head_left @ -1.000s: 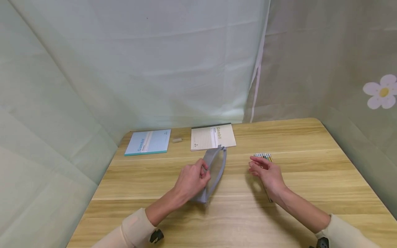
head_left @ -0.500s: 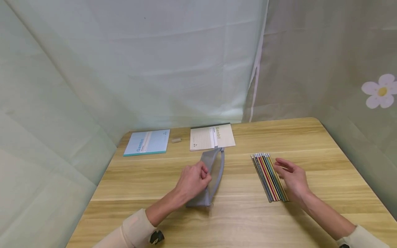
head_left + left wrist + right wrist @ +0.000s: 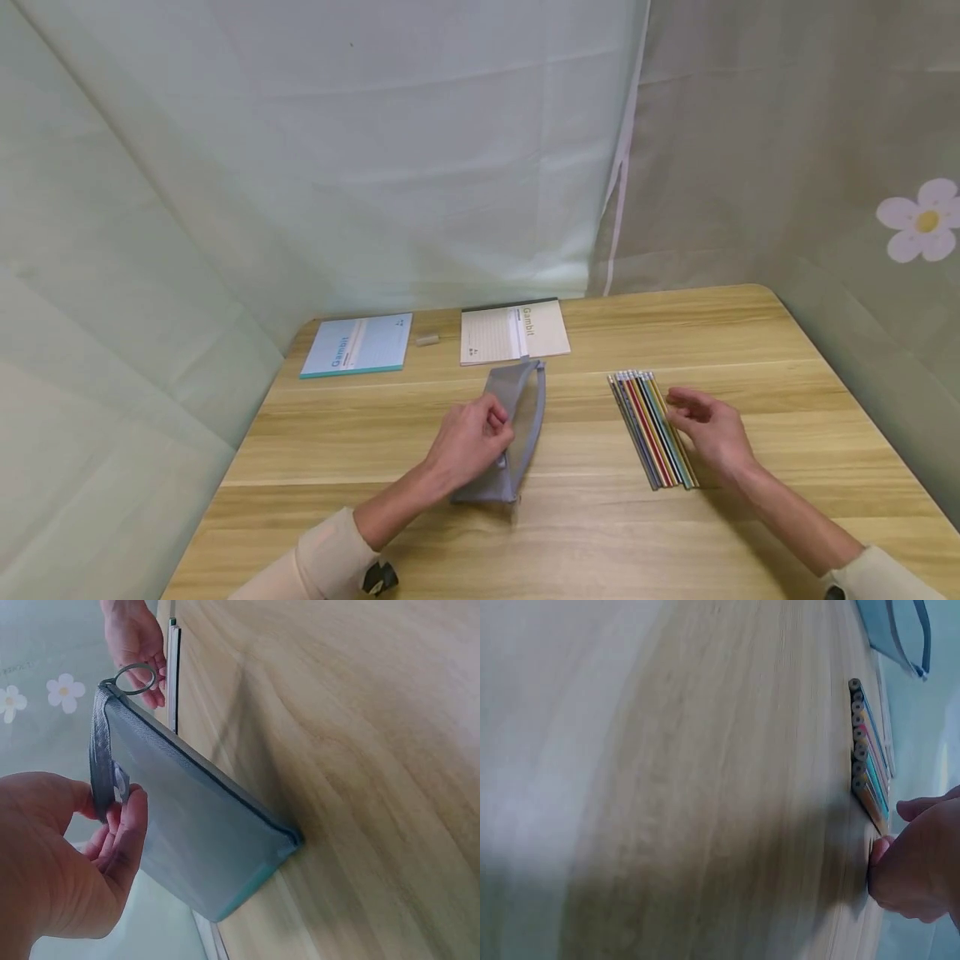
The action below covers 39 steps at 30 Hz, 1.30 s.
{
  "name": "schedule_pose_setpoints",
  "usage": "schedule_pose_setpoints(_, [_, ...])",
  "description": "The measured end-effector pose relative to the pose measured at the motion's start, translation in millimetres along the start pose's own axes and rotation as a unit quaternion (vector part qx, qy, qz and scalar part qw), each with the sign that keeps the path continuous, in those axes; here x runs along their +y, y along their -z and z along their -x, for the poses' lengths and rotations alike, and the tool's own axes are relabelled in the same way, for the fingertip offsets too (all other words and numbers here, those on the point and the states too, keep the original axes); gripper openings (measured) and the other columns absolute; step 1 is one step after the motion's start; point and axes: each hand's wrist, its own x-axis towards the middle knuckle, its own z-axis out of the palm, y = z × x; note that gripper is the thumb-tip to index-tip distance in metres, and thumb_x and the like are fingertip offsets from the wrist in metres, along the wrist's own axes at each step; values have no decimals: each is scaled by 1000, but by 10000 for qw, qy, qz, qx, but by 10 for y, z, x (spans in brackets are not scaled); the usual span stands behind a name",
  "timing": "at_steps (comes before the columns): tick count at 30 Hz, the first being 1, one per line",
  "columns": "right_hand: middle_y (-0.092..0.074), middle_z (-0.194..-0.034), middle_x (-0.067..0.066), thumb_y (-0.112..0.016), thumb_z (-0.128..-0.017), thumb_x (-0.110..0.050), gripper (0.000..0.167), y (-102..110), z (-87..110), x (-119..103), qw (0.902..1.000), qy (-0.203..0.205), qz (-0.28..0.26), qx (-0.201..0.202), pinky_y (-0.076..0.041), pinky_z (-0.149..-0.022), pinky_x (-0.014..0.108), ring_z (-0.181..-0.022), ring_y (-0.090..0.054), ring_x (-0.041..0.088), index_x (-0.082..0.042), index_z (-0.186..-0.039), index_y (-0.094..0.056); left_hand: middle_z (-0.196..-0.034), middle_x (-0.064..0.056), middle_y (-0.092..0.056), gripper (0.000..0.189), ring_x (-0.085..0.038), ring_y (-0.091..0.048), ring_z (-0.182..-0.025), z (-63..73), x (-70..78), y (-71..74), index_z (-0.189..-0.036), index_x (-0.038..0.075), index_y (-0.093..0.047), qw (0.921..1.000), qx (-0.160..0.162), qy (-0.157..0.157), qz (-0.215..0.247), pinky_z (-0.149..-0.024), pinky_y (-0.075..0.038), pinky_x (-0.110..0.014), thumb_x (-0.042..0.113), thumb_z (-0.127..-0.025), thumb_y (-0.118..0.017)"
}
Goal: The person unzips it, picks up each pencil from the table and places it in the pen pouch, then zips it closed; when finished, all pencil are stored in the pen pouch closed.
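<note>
My left hand point(image 3: 468, 440) pinches the upper edge of a grey zip pencil pouch point(image 3: 507, 387), with the thumb and fingers at its opening. In the left wrist view the pouch point(image 3: 195, 814) stands tilted, its lower edge at the table and a ring point(image 3: 136, 679) at one end of the zip. To the right, a row of several pencils point(image 3: 651, 429) in different colours lies side by side on the table. Beside the row's right edge is my right hand point(image 3: 716, 435), fingers loosely bent and holding nothing. The right wrist view shows this hand point(image 3: 919, 862) low over the table near the pencils' ends.
At the back of the wooden table point(image 3: 352, 442) lie a blue notebook point(image 3: 356, 343) on the left and a cream notebook point(image 3: 487, 337) just behind the pouch. Between them sits a small pale eraser-like block point(image 3: 427, 340). Cloth curtains point(image 3: 450, 167) hang around the table.
My right hand has moved from over the pencils to their right side, leaving the whole row in view. The left hand keeps its hold on the pouch, which has shifted slightly.
</note>
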Motion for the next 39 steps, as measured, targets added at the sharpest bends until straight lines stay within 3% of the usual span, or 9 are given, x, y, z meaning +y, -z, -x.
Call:
schedule_pose_setpoints(8, [-69,-121,25,-72,-98,1,45,13,-21,34,9988,304,392,8,-51,-68,18,-91,-58,9,11,-140,-60,-87,4,-69,9,-5,-63,-67,16,-48,-34,-97,10,-69,9996,54,44,286,-57,-57,-23,6,-90,-72])
schedule_pose_setpoints(18, [-71,-114,23,-76,-93,5,44,6,-29,64,9975,544,446,65,-52,-67,18,-87,-60,11,12,-135,-63,-95,-1,-71,11,-6,-65,-66,29,-119,-111,-103,10,-71,9971,132,234,710,-57,-57,-25,6,-93,-73])
schedule_pose_setpoints(32, [-73,-106,23,-74,-93,10,38,-16,-20,97,9942,890,524,308,-53,-66,16,-83,-60,7,12,-130,-66,-97,-1,-71,11,-6,-67,-68,43,-103,-126,-105,11,-70,9964,15,327,784,-58,-58,-25,9,-95,-73])
schedule_pose_setpoints(39, [-75,-103,22,-76,-89,10,37,-60,-24,110,9902,927,764,708,-51,-65,14,-79,-61,4,10,-125,-70,-97,-1,-71,11,-6,-67,-68,44,-80,-118,-105,11,-71,9963,-7,329,793,-58,-58,-25,9,-95,-73])
